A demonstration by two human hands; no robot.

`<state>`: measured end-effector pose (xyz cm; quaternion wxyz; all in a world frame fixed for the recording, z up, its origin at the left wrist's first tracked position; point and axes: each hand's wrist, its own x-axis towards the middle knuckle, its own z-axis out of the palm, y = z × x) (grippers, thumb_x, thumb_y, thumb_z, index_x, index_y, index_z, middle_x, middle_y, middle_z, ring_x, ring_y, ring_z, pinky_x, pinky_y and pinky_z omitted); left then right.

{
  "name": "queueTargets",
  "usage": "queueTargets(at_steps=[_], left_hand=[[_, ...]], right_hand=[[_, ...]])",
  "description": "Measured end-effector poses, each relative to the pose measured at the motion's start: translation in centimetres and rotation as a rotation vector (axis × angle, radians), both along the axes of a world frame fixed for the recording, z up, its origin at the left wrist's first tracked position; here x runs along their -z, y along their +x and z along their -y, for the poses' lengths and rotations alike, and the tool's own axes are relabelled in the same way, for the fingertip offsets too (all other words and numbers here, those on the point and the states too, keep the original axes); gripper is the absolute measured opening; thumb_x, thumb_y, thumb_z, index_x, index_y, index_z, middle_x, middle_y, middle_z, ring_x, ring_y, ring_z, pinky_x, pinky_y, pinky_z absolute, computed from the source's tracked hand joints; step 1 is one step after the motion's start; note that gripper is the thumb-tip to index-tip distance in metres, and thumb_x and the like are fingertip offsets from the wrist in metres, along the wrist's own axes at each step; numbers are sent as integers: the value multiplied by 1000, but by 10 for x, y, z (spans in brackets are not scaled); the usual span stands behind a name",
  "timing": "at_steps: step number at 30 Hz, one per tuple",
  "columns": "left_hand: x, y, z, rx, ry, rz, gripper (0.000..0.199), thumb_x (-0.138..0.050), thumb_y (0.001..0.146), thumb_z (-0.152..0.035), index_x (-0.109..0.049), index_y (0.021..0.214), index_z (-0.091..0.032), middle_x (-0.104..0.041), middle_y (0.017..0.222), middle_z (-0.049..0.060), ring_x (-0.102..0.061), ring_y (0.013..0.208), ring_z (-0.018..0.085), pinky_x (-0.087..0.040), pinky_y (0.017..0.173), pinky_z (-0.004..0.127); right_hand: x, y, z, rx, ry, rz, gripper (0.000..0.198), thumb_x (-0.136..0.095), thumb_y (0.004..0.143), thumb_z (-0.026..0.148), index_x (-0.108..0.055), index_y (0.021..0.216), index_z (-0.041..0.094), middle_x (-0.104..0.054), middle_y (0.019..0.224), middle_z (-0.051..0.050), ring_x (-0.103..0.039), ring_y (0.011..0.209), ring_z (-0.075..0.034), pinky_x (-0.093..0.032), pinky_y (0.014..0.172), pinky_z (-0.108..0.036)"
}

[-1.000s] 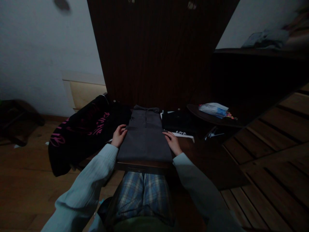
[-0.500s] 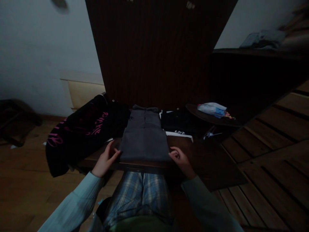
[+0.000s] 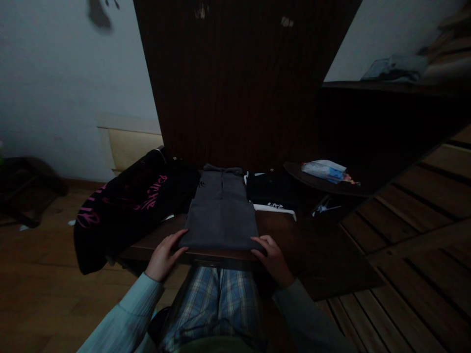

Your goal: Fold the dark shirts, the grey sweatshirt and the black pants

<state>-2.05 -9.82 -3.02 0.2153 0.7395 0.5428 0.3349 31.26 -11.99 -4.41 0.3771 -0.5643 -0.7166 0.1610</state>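
A folded grey collared shirt (image 3: 221, 213) lies lengthwise on a low dark wooden table (image 3: 305, 245), collar away from me. My left hand (image 3: 164, 255) grips its near left corner at the table's front edge. My right hand (image 3: 271, 256) holds the near right corner, fingers curled over the hem. Both sleeves are pale blue. My plaid trousers show below the table edge.
A black garment with pink lettering (image 3: 121, 208) drapes over the table's left end. A folded black garment with white print (image 3: 274, 193) lies right of the shirt. A plastic bag (image 3: 326, 170) rests on a round dark surface. Dark wooden panelling stands behind; plank floor on the right.
My hands slid down from the shirt's middle sides to its near corners at the table's front edge, and now grip the hem. The shirt itself stays in place.
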Motion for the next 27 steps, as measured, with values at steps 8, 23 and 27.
queueTargets(at_steps=[8,23,27], left_hand=[[-11,-13,17,145,-125,39,36,-53,73,-43,-60,102,-21,-65,95,5,-60,86,20,-48,76,29],[5,-5,43,89,-125,141,42,-54,74,-46,-57,109,-23,-62,106,7,-57,99,23,-46,86,36],[-17,0,20,127,-201,223,54,-51,75,-50,-48,122,-22,-50,127,9,-45,117,25,-36,98,41]], right_hand=[[-18,9,21,-169,-190,9,23,-51,79,23,-62,100,23,-57,84,-4,-57,82,-17,-46,74,-29],[-25,16,46,-108,-294,-30,43,-56,75,33,-51,117,24,-57,88,-3,-55,82,-17,-45,76,-31],[-31,25,-1,44,-247,-206,46,-54,73,43,-53,112,19,-57,73,-2,-54,62,-14,-46,58,-27]])
